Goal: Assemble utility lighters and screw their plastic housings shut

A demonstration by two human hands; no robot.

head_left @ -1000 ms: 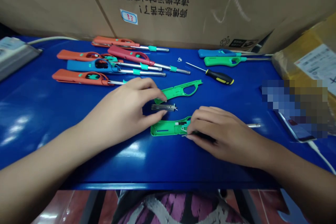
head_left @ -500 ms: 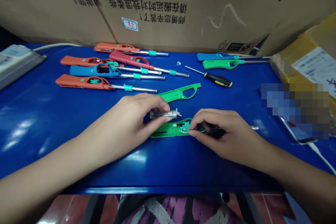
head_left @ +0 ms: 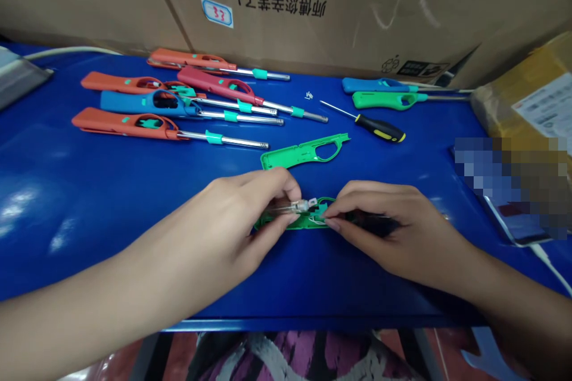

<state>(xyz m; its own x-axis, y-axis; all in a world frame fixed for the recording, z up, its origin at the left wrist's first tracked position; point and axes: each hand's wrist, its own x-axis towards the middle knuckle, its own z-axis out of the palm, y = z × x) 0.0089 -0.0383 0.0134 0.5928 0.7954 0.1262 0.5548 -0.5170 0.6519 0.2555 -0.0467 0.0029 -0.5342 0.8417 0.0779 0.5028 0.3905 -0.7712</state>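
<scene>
My left hand (head_left: 241,214) pinches a small clear tube-shaped part with a metal tip (head_left: 297,207) and holds it over an open green lighter shell (head_left: 308,220) lying on the blue table (head_left: 111,190). My right hand (head_left: 384,226) is closed on the right end of that shell, fingertips at its teal inner piece, and hides the black part under it. The shell's other green half (head_left: 308,153) lies just behind, empty side up.
Several long-nosed lighters in orange, red and blue (head_left: 179,104) lie at the back left. A black-and-yellow screwdriver (head_left: 375,127) and tiny screws (head_left: 308,96) lie behind the hands. A blue and a green lighter (head_left: 388,92) sit at the back right. Cardboard boxes (head_left: 313,6) line the rear; a phone (head_left: 513,220) lies right.
My left hand lifted the clear tube off the table and carried it right and toward me, onto the green shell. My right hand stayed on the shell.
</scene>
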